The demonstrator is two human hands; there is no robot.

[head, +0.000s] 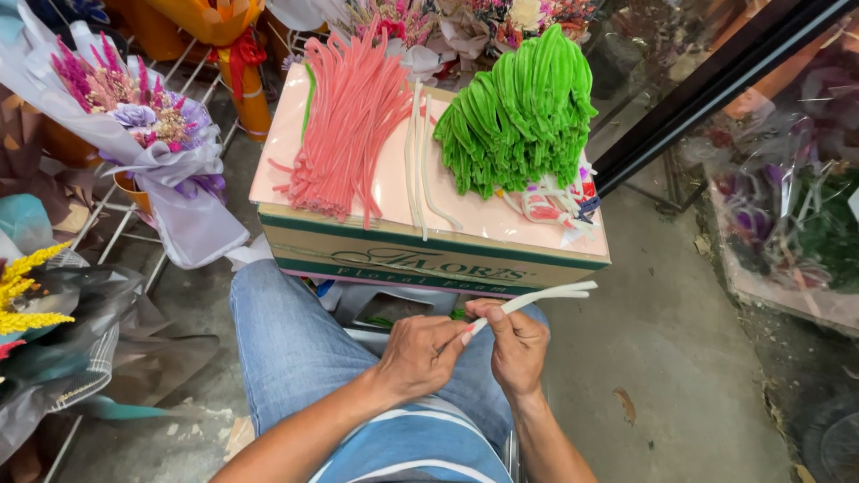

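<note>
I see both my hands, left hand (419, 351) and right hand (517, 344), fingers closed on white pipe cleaners (546, 296), cardboard box (429, 255) carrying pink stems (349, 116) at its left edge, green stems (523, 112) at its right, concrete floor (662, 358), bouquets (152, 125) around.

Your two hands, left hand (419, 353) and right hand (516, 344), are meeting over your lap, sharing two pipe-cleaner stems (546, 296) pointing toward 2 o'clock. At 12 o'clock a box (420, 259) is carrying a loose stem pile (344, 125), with a folded stem bunch (523, 112) lying right of it. A wrapped bouquet (148, 134) is lying at 10 o'clock.
</note>
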